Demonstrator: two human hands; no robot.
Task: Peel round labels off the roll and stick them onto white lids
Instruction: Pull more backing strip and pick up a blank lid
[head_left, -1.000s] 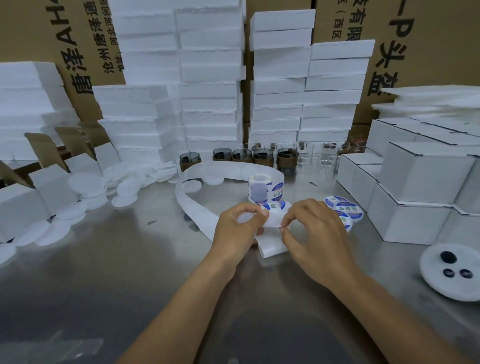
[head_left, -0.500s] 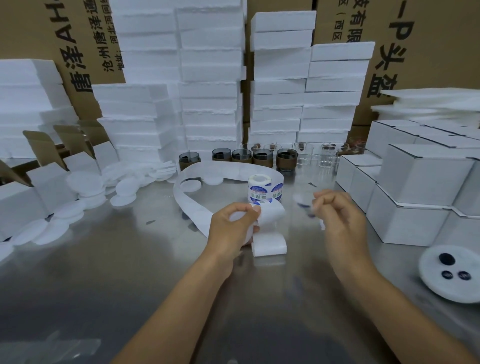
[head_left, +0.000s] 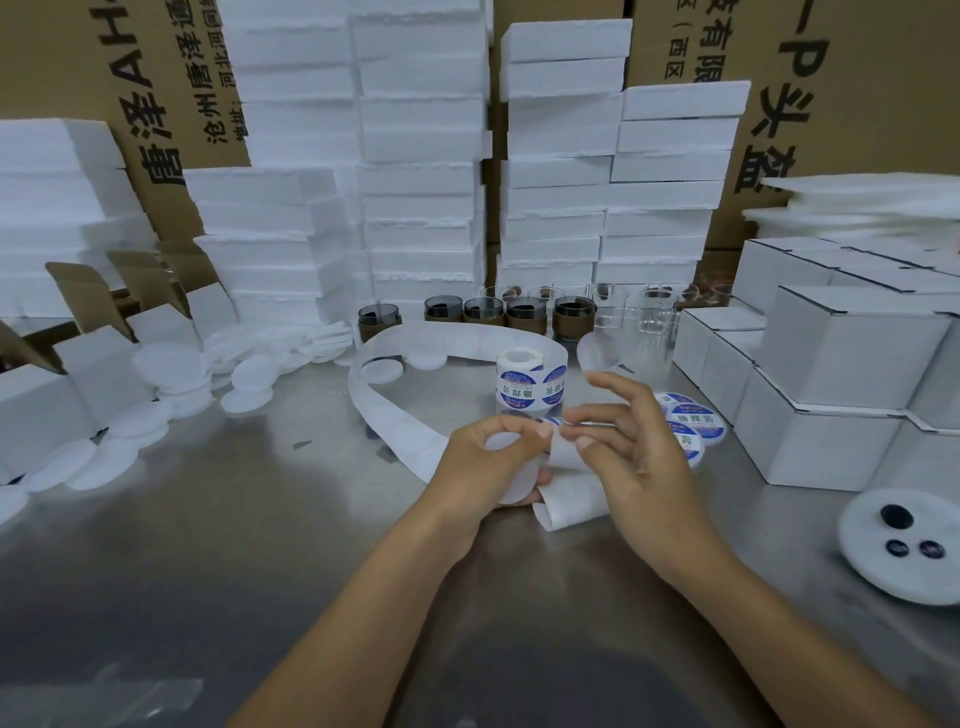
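The label roll stands upright on the steel table, blue-and-white round labels showing on its side. Its bare backing strip loops off to the left and comes back to my hands. My left hand grips a plain white lid together with the strip's end. My right hand is just right of it, thumb and forefinger pinching the edge of a label on the strip, the other fingers spread. Several labelled lids lie behind my right hand.
Plain white lids lie scattered at the left by open cartons. Dark and clear glass cups line the back before foam stacks. Closed white boxes crowd the right. A white disc with three dark buttons lies at the near right.
My right hand swung out to the right, away from the left hand, then came back and now pinches at the strip. My left hand stayed in place.
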